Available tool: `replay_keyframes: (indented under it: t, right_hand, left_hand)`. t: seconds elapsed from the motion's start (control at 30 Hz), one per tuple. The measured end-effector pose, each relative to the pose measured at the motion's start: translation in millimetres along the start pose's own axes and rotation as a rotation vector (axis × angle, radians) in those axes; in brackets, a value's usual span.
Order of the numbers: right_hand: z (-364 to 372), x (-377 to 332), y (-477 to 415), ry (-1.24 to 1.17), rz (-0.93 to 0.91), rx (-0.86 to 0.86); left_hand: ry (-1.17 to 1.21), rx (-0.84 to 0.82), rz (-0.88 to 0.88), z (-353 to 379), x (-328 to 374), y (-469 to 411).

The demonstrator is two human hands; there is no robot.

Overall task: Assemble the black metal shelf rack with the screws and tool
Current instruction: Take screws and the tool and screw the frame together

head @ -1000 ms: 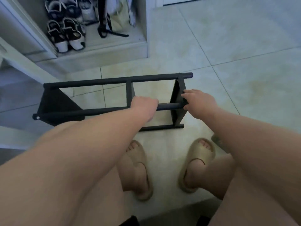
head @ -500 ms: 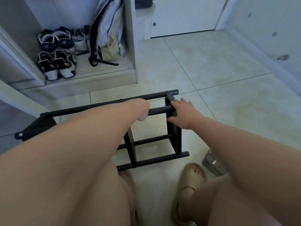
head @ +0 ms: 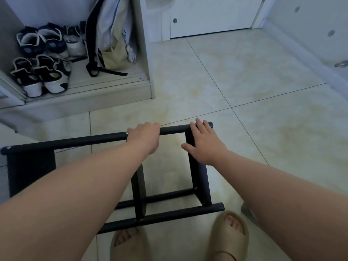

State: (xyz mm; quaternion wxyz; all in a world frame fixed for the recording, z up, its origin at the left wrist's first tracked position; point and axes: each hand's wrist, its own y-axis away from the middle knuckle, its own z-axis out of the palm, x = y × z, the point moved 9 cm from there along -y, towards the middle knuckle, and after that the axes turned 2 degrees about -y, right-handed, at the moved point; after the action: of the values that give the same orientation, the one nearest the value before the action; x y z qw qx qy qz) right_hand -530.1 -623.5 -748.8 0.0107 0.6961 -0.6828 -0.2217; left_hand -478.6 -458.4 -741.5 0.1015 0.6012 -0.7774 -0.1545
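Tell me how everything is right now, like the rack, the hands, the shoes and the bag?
Black rack: standing upright on the floor, bars joined.
Left hand: curled round the top bar.
Right hand: fingers straight, resting on the rack's right end.
Shoes: standing in pairs in the open cabinet.
Bag: upright beside the shoes, strap trailing.
Slippers: on the person's feet.

The left forearm [head: 84, 185] and the right forearm [head: 282, 181], both bare, reach forward toward the rack's top bar [head: 173, 129]. The left hand [head: 144, 138] is knuckles-up, its fingers curled over the bar and gripping it near the middle. The right hand [head: 204, 146] lies palm-down at the bar's right end, fingers straight with their tips on the bar and the thumb spread toward the left hand, which it does not touch.
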Motion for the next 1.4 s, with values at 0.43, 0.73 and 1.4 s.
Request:
replay_keyframes:
  t: [0.43, 0.73, 1.4]
  right_hand:
    - [89, 50, -99, 0.012, 0.072, -0.019]
    - [58, 58, -43, 0.104, 0.012, -0.144]
    - [38, 243, 206, 0.039, 0.344, -0.357]
  left_hand:
    - [-0.014, 0.061, -0.012, 79, -11, -98]
    - [0.011, -0.114, -0.007, 70, 5, -58]
    - [0.000, -0.367, 0.601, 47, 286, 85]
